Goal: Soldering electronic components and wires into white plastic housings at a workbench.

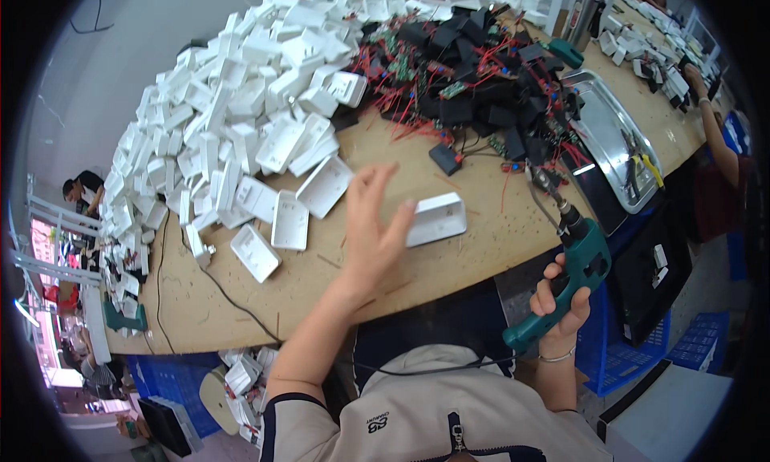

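My left hand (374, 221) is over the middle of the table, thumb and fingers apart, with nothing between them. Right beside its thumb lies an open white plastic housing (446, 218), hollow side up; I cannot tell whether they touch. In my right hand (561, 301) is a green soldering gun (587, 261) with a metal tip and a thin feed tube, pointing up towards the far side. A black cable runs from its handle across my lap. Just beyond the tip sit black boxes with red wires and small green circuit boards (453, 91).
White housings (233, 101) are heaped on the left and far side. To the right are a metal tray (597, 113) with yellow-handled pliers (648, 169), and a steel flask (584, 17). A cord (233, 301) crosses the table's left part. Blue crates (630, 358) stand below; another person's arm (714, 133) reaches in.
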Action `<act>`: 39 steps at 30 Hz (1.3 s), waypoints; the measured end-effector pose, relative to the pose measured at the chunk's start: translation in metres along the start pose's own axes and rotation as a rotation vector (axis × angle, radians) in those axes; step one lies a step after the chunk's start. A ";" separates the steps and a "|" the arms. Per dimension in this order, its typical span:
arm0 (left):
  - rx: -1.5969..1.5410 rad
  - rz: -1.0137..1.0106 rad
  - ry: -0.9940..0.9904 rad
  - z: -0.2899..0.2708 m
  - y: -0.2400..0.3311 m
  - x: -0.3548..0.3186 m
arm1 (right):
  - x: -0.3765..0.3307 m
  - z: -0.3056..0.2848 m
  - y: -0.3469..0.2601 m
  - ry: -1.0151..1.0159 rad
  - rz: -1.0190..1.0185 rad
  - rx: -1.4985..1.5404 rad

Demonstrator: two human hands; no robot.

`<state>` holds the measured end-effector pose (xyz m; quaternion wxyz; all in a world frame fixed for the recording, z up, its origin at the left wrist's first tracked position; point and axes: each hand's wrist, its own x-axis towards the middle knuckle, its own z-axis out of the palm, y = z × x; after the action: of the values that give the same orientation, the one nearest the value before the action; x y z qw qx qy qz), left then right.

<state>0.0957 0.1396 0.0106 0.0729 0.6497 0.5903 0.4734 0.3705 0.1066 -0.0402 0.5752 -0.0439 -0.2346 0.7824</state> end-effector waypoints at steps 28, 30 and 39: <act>0.672 0.295 -0.679 0.015 -0.048 0.126 | -0.004 -0.019 -0.018 0.062 -0.111 -0.045; 0.482 0.290 -0.560 -0.001 -0.057 0.111 | -0.006 -0.017 -0.016 0.061 -0.096 -0.049; -0.307 -0.180 -0.142 -0.055 -0.050 0.080 | -0.007 -0.004 -0.007 0.015 -0.023 -0.072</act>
<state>0.0107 0.1957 0.0505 0.2546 0.6074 0.5602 0.5025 0.3807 0.1029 -0.0426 0.5838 -0.0678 -0.2588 0.7665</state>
